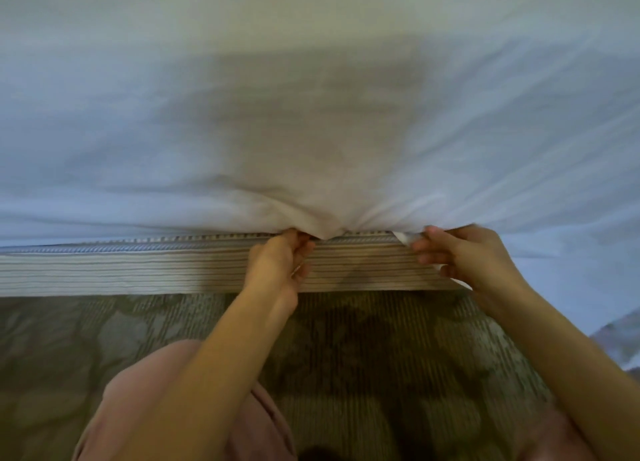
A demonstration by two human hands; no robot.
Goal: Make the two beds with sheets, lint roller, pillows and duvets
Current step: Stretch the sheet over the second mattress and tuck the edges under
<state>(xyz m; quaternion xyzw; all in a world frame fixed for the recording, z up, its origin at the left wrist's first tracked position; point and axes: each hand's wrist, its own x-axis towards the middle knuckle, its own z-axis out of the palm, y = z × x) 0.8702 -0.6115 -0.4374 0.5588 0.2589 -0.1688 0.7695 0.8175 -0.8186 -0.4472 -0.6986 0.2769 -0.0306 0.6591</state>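
The edge of a large white cotton bed sheet (311,97) is gripped by both hands at the near edge of the bed. It is pinched by the curled fingers of the left hand (280,263), just where the cloth bunches into a small point. A fold of the same edge is held by the right hand (464,256), fingers curled round it, and a strip of white cloth can be seen between them and below the palm. The two hands are held near each other but apart, both bare forearms reaching in from the bottom of the view.

The whole upper part of the view is filled by the sheet, which is spread over the top of the bed. Creases fan out from the gripped spot, and a soft shadow is cast across the middle. On the right, the sheet is draped down over the bed's side towards the floor.

Below, a grey-green patterned carpet (363,356) is seen. Between carpet and sheet, the beige-and-white striped fabric side of the mattress (138,273) is left uncovered on the left and centre. Pale pink clothing (145,408) is seen at bottom left. A white corded seam (104,247) is run along the mattress's top edge.
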